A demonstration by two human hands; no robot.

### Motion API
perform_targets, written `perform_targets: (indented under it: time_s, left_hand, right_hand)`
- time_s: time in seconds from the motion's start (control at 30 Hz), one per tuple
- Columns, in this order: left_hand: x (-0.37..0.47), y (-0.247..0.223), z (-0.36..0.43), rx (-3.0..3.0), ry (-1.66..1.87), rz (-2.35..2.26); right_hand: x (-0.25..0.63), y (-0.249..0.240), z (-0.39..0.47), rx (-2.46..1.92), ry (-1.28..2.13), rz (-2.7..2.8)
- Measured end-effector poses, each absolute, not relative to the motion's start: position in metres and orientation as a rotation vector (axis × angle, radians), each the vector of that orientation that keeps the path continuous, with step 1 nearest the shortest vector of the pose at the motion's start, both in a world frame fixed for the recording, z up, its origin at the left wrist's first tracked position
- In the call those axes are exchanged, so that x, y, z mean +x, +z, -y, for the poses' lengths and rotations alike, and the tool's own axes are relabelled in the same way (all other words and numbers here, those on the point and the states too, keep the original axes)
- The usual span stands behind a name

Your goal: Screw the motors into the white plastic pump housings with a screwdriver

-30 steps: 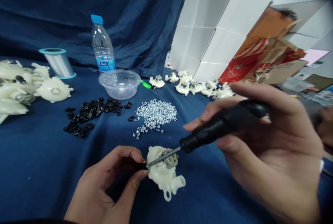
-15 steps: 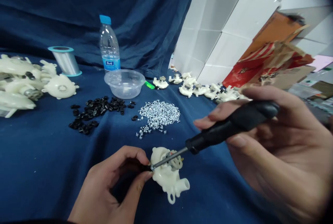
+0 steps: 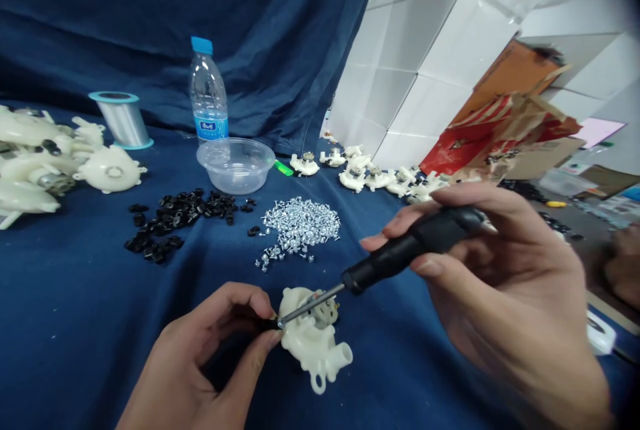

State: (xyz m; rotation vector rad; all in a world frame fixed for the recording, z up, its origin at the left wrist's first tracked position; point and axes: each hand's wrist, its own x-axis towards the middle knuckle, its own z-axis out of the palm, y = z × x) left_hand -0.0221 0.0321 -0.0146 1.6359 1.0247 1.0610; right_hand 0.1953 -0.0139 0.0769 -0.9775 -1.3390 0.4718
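Observation:
My right hand [image 3: 500,283] is closed round the black handle of a screwdriver [image 3: 415,243], whose metal shaft slants down to the left. The tip meets a small screw [image 3: 281,323] at the left edge of a cream plastic housing [image 3: 305,343]. Thumb and forefinger of my left hand [image 3: 215,350] pinch a small black part [image 3: 267,325] at that same edge. A round metal motor [image 3: 326,310] sits in the housing, and a spout and a loop stick out at its lower right. Behind it lie a heap of silver screws [image 3: 303,223] and a scatter of black parts [image 3: 185,213].
A clear bowl [image 3: 236,167], a water bottle [image 3: 209,93] and a wire spool [image 3: 123,122] stand at the back. Cream housings [image 3: 110,169] are piled at left, with more [image 3: 360,173] in a row at back right. Another person's hand [image 3: 626,263] shows at the right edge.
The view has shifted slightly, so most things appear further left. My right hand and the screwdriver have moved left, with the tip still at the screw. The left hand keeps its pinch.

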Motion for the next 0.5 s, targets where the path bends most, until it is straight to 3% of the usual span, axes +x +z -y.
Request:
perform_targets:
  time_s: [0.33,0.5]
  left_hand:
    - [-0.0234,-0.0145,-0.0312,1.646,1.054,-1.001]
    - [-0.0208,-0.0098,-0.0302,1.566,1.021,-0.998]
  right_hand:
    - [0.1959,0.0760,0.0143,-0.985,0.524,1.408]
    - [0.1926,0.0768,0.0149,-0.995,0.384,1.277]
